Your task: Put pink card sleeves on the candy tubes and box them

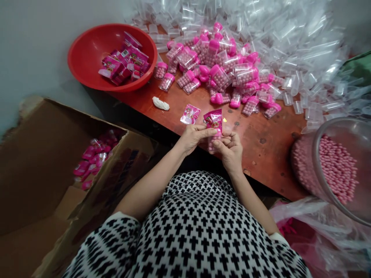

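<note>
Both hands close on one pink packet (pixel 213 120) held just above the near edge of the worktop (pixel 261 143). The left hand (pixel 193 137) pinches its side and the right hand (pixel 230 148) cups its lower end, seemingly to steady it from two sides. Its long axis runs away from the person, top end toward the pile of filled pink-capped bottles (pixel 214 65). A second packet (pixel 190 114) lies flat just beside.
</note>
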Action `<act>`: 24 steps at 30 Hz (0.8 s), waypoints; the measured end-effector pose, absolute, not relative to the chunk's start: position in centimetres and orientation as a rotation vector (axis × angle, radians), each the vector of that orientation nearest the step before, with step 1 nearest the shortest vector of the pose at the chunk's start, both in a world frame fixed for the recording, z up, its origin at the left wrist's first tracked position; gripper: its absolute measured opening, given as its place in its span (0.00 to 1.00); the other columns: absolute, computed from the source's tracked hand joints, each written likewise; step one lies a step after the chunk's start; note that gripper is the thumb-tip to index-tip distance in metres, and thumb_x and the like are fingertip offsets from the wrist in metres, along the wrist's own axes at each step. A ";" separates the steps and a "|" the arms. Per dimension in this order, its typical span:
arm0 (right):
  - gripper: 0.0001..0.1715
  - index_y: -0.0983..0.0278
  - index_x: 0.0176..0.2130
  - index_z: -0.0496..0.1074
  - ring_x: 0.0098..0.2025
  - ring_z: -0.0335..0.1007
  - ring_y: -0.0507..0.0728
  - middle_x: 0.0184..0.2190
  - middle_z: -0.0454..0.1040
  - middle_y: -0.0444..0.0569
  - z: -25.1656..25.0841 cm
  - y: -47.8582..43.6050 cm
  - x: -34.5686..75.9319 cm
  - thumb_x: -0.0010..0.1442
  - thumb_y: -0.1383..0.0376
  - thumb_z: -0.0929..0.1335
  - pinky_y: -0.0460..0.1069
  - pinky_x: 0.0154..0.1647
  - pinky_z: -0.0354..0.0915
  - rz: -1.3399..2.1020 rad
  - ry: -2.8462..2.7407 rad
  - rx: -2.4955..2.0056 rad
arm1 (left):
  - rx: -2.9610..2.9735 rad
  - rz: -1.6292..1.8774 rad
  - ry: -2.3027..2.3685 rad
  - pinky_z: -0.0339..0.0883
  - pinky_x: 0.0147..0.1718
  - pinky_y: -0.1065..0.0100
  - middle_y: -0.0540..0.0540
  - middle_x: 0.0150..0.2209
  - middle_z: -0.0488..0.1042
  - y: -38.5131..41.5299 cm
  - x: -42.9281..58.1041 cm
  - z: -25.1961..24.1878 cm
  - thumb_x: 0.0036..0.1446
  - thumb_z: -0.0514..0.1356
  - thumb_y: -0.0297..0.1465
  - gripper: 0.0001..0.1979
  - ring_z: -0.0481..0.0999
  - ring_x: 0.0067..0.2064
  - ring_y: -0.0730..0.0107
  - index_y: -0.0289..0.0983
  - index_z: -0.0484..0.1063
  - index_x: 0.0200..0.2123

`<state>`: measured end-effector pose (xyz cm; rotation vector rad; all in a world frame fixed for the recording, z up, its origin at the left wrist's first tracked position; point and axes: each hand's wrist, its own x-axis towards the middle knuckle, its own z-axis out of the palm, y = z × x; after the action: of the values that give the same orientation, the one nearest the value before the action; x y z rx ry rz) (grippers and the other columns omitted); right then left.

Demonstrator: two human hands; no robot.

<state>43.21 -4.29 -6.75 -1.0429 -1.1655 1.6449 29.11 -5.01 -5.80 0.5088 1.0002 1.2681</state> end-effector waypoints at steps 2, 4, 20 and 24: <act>0.28 0.57 0.38 0.59 0.24 0.75 0.52 0.25 0.76 0.37 -6.6 -4.2 43.0 0.48 0.56 0.77 0.48 0.28 0.75 1.498 -1.229 -1.074 | 0.498 1.291 1.003 0.70 0.24 0.69 0.46 0.20 0.74 -5.1 29.5 -5.8 0.36 0.74 0.37 0.15 0.72 0.22 0.72 0.32 0.77 0.21; 0.28 0.57 0.38 0.58 0.23 0.75 0.52 0.25 0.75 0.37 -6.6 -4.0 42.9 0.48 0.56 0.77 0.48 0.28 0.75 1.439 -1.258 -1.090 | 0.467 1.321 0.998 0.69 0.24 0.70 0.47 0.19 0.73 -5.3 29.9 -5.9 0.38 0.74 0.37 0.15 0.71 0.21 0.73 0.32 0.76 0.19; 0.24 0.60 0.33 0.65 0.23 0.74 0.49 0.23 0.75 0.36 -7.2 -3.6 42.7 0.44 0.57 0.79 0.44 0.27 0.74 1.585 -1.150 -1.012 | 0.247 1.410 0.881 0.71 0.31 0.71 0.46 0.25 0.77 -7.0 30.8 -6.3 0.37 0.75 0.34 0.15 0.74 0.27 0.74 0.30 0.78 0.24; 0.23 0.61 0.32 0.64 0.22 0.74 0.49 0.22 0.75 0.36 -6.9 -3.8 41.7 0.45 0.57 0.78 0.44 0.25 0.73 1.628 -1.171 -0.998 | 0.250 1.423 0.887 0.71 0.31 0.70 0.45 0.25 0.77 -7.7 30.5 -6.1 0.38 0.75 0.34 0.15 0.75 0.27 0.74 0.29 0.77 0.24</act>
<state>41.72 -3.78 -6.91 -0.9983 -1.1713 1.6279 30.54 -7.69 -6.13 0.2504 0.8866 1.4229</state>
